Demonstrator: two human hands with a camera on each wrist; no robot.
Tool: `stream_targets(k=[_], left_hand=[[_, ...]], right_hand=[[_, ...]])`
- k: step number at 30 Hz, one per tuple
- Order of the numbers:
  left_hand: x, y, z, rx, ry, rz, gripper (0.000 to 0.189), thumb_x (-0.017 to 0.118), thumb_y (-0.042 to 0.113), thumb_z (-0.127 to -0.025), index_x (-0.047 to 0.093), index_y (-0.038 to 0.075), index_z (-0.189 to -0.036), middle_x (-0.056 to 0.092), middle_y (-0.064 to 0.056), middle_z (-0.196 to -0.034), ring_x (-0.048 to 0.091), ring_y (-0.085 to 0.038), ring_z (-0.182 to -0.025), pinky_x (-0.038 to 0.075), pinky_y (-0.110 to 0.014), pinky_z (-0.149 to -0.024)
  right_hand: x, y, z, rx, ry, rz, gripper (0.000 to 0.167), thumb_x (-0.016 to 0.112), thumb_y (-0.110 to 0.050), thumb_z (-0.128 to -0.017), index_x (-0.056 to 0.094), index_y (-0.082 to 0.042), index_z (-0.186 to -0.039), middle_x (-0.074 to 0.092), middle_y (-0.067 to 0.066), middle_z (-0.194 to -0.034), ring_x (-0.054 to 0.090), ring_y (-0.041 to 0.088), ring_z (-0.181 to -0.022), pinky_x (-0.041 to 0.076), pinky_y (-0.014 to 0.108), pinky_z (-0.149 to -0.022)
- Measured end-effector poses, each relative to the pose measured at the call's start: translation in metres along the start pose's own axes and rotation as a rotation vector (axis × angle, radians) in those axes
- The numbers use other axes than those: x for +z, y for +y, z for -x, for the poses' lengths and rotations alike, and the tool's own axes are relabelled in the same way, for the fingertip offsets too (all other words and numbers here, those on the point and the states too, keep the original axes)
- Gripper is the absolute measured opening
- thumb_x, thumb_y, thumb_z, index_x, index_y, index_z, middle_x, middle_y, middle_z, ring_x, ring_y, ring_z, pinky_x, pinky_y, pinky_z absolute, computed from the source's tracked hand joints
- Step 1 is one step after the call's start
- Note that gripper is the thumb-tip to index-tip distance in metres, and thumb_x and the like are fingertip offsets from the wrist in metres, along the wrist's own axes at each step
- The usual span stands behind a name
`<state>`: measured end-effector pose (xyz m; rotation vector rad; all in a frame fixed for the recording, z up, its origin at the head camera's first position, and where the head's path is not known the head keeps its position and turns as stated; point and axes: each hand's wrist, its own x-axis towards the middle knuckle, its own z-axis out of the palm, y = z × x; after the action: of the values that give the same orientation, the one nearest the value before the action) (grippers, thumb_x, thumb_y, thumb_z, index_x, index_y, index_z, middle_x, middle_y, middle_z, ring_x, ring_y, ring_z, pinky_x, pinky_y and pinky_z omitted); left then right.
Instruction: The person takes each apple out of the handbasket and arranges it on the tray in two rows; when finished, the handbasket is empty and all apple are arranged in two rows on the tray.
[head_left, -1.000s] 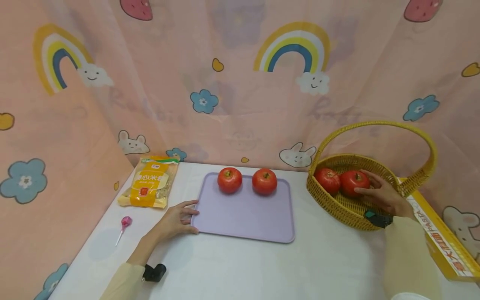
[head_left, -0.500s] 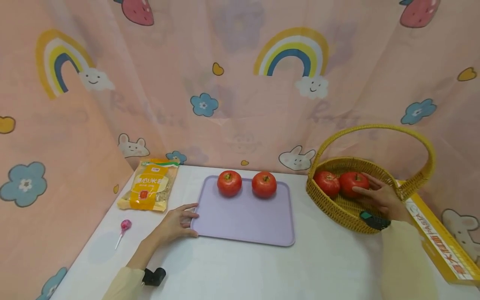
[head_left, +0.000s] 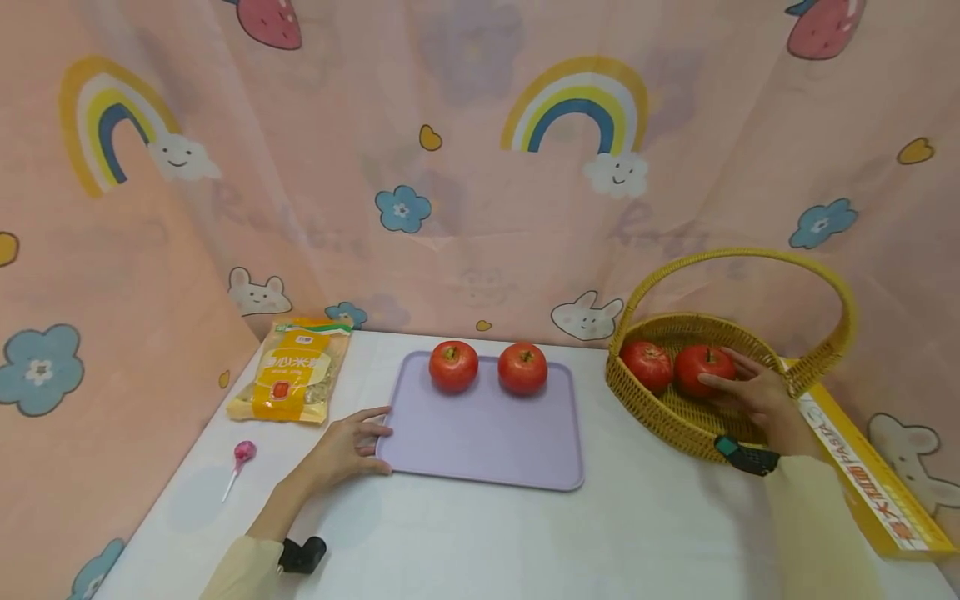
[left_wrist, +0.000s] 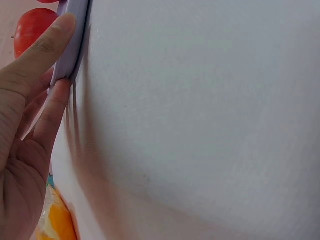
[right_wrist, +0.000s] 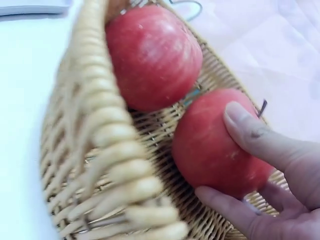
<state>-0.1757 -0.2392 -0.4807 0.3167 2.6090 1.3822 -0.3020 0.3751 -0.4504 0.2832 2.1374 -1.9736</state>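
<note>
In the head view, my left hand (head_left: 341, 450) holds the left front corner of a lilac tray (head_left: 483, 442). In the left wrist view, the thumb lies along the tray's rim with a fingertip at its corner. Two red apples stand side by side at the tray's back, a left one (head_left: 453, 367) and a right one (head_left: 522, 368). My right hand (head_left: 761, 398) reaches into a yellow wicker basket (head_left: 660, 421) and grips a red apple (right_wrist: 215, 145) between thumb and fingers. Beside it in the basket sits another streaked apple (right_wrist: 155, 57).
The basket's tall arched handle (head_left: 742, 252) rises over the right hand. A long yellow pasta box (head_left: 870, 475) lies right of the basket. At the left are a yellow food packet (head_left: 292, 371) and a pink lollipop (head_left: 243, 452). A patterned pink cloth (head_left: 480, 167) hangs behind the table.
The whole head view has shifted slightly. Both hands stay in place, the left at the tray and the right on the apple in the basket.
</note>
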Motion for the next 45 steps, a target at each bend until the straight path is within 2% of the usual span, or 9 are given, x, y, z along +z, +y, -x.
stream_targets(k=[4, 7, 10, 13, 25, 28, 36, 41, 45], left_hand=[[0.0, 0.0, 0.0, 0.002, 0.003, 0.008, 0.056, 0.086, 0.018, -0.069, 0.065, -0.001, -0.117, 0.043, -0.013, -0.146, 0.063, -0.032, -0.109, 0.055, -0.027, -0.083], [0.0, 0.0, 0.001, 0.004, 0.007, 0.013, 0.06, 0.086, 0.017, -0.069, 0.063, -0.002, -0.12, 0.044, -0.014, -0.145, 0.063, -0.032, -0.107, 0.055, -0.028, -0.083], [0.0, -0.001, 0.001, 0.013, 0.007, 0.009, 0.062, 0.086, 0.017, -0.068, 0.062, -0.002, -0.122, 0.044, -0.015, -0.144, 0.064, -0.032, -0.106, 0.055, -0.028, -0.083], [0.001, -0.001, 0.0, 0.017, 0.006, 0.001, 0.062, 0.086, 0.018, -0.068, 0.062, -0.001, -0.122, 0.044, -0.015, -0.145, 0.064, -0.032, -0.106, 0.055, -0.028, -0.083], [0.004, 0.002, 0.0, 0.012, 0.019, -0.037, 0.054, 0.087, 0.02, -0.068, 0.068, 0.001, -0.114, 0.043, -0.013, -0.146, 0.061, -0.032, -0.112, 0.054, -0.027, -0.084], [0.003, 0.002, 0.001, 0.0, 0.03, -0.044, 0.054, 0.087, 0.019, -0.067, 0.067, 0.001, -0.114, 0.044, -0.012, -0.145, 0.061, -0.032, -0.111, 0.055, -0.027, -0.083], [0.002, 0.001, 0.0, -0.021, 0.025, -0.023, 0.079, 0.087, 0.019, -0.067, 0.052, 0.002, -0.135, 0.05, -0.013, -0.141, 0.061, -0.032, -0.111, 0.055, -0.027, -0.083], [0.002, 0.0, 0.0, -0.016, 0.028, -0.034, 0.067, 0.088, 0.019, -0.067, 0.061, 0.002, -0.125, 0.046, -0.012, -0.144, 0.062, -0.032, -0.11, 0.055, -0.028, -0.083], [0.002, 0.0, 0.0, -0.017, 0.032, -0.029, 0.062, 0.087, 0.018, -0.067, 0.064, 0.001, -0.121, 0.045, -0.012, -0.145, 0.06, -0.033, -0.112, 0.055, -0.029, -0.084]], right_hand=[[-0.006, 0.008, -0.005, 0.027, 0.053, -0.057, 0.095, 0.082, -0.017, -0.077, 0.024, -0.034, -0.151, -0.001, 0.018, -0.158, 0.063, 0.001, -0.075, 0.059, 0.026, -0.068], [0.002, 0.001, 0.006, 0.015, 0.067, 0.015, 0.095, 0.08, -0.022, -0.079, 0.02, -0.028, -0.153, 0.002, 0.021, -0.157, 0.063, 0.014, -0.096, 0.059, 0.026, -0.071], [0.016, -0.01, 0.024, 0.008, 0.081, 0.055, 0.094, 0.076, -0.024, -0.083, 0.014, -0.021, -0.154, 0.001, 0.022, -0.157, 0.042, 0.037, -0.126, 0.058, 0.024, -0.071], [0.025, -0.018, 0.038, 0.028, 0.095, 0.025, 0.093, 0.075, -0.021, -0.084, 0.014, -0.021, -0.154, 0.0, 0.019, -0.158, 0.027, 0.043, -0.134, 0.058, 0.024, -0.071], [0.034, -0.024, 0.06, 0.058, 0.14, -0.049, 0.093, 0.078, -0.022, -0.08, 0.02, -0.032, -0.152, 0.003, 0.012, -0.161, 0.03, 0.032, -0.132, 0.057, 0.022, -0.073], [0.039, -0.025, 0.067, 0.045, 0.126, -0.097, 0.092, 0.075, -0.018, -0.083, 0.016, -0.029, -0.153, -0.001, 0.011, -0.16, 0.015, 0.036, -0.139, 0.057, 0.022, -0.073], [0.045, -0.024, 0.081, 0.012, 0.139, -0.067, 0.089, 0.073, -0.018, -0.085, 0.017, -0.029, -0.153, 0.0, 0.012, -0.16, 0.016, 0.036, -0.138, 0.056, 0.02, -0.076], [0.051, -0.025, 0.088, 0.002, 0.174, -0.109, 0.088, 0.076, -0.017, -0.082, 0.024, -0.033, -0.151, 0.008, 0.007, -0.161, 0.026, 0.03, -0.136, 0.057, 0.019, -0.073], [0.06, -0.031, 0.094, -0.001, 0.171, -0.115, 0.088, 0.077, -0.019, -0.081, 0.025, -0.034, -0.151, 0.007, 0.005, -0.161, 0.02, 0.03, -0.137, 0.056, 0.016, -0.069]])
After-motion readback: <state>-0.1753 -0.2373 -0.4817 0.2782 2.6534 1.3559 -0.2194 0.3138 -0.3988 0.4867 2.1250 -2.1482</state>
